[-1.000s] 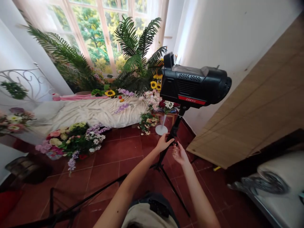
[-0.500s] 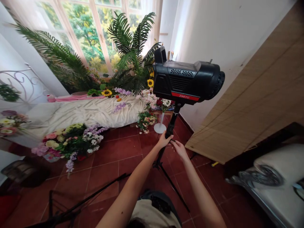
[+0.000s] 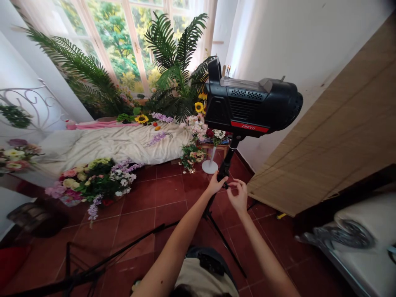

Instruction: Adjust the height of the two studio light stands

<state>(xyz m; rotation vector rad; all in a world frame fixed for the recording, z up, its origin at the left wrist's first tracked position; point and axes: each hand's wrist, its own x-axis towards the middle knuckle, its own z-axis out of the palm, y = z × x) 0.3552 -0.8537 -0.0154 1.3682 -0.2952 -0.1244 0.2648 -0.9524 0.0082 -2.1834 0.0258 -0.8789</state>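
A black studio light point(image 3: 252, 105) with a red stripe is mounted on top of a black light stand point(image 3: 229, 156), which leans slightly to the right. My left hand point(image 3: 214, 184) is wrapped around the stand's pole near a joint. A small dark locking knob point(image 3: 225, 185) sticks out of that joint on the right. At this knob my right hand point(image 3: 238, 197) has its thumb and index finger bent into a pinch, the other fingers curled above. The fingertips partly cover the knob. Below, the stand's legs point(image 3: 227, 243) spread on the tiled floor.
A second black stand point(image 3: 133, 245) lies across the floor at left. Flower bunches point(image 3: 93, 181) border a low bed with a cream cover point(image 3: 123, 142). A bamboo screen point(image 3: 328, 123) leans on the right, near a silver-framed cushioned seat point(image 3: 365, 243). Palm fronds point(image 3: 176, 62) stand by the window.
My right hand has turned, its fingers now more curled and raised at the knob. My left hand keeps its grip on the pole. The light appears slightly further right in view.
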